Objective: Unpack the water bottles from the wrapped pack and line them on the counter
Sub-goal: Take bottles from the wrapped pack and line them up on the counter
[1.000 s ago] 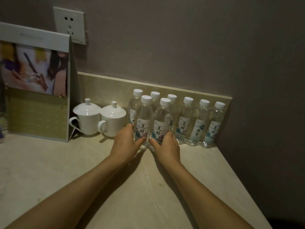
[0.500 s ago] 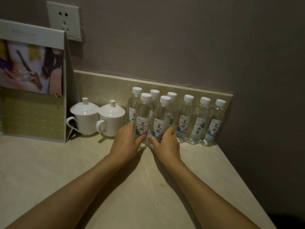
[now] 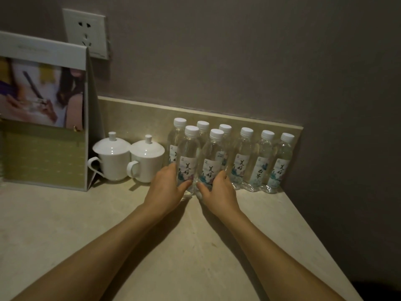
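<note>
Clear front bottles point(image 3: 188, 157) stand upright on the surface point(image 3: 65, 224); left hand point(image 3: 166, 189) and right hand point(image 3: 217, 192) each grasp one, covering their bases. Dim light blurs labels.

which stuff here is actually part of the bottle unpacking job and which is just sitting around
Part of the job:
front two bottles, held by the left hand and right hand
back row of six bottles
counter

Just sitting around:
two lidded white cups
standing card display
wall socket
</note>
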A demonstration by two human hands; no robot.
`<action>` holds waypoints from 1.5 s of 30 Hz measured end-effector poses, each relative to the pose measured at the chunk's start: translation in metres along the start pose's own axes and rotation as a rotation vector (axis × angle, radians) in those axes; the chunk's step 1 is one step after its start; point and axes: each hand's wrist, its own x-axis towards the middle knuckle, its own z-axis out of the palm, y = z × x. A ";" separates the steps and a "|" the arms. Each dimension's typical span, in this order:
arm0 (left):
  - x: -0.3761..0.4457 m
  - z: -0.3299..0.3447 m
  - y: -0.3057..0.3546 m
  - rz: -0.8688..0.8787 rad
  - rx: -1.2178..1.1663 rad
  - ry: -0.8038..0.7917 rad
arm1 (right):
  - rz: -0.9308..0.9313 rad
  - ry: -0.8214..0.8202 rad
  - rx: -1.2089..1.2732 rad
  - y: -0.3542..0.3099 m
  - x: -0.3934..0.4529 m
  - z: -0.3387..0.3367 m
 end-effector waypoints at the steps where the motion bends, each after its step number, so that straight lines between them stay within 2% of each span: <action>1: 0.001 0.000 0.000 -0.004 0.006 -0.004 | 0.002 -0.003 0.000 0.000 0.000 0.000; 35: 0.004 -0.002 0.003 -0.019 0.174 -0.075 | 0.064 0.036 -0.025 -0.004 -0.004 0.009; 45: 0.002 -0.007 0.005 -0.045 0.110 -0.096 | 0.098 0.012 0.008 -0.007 -0.006 0.006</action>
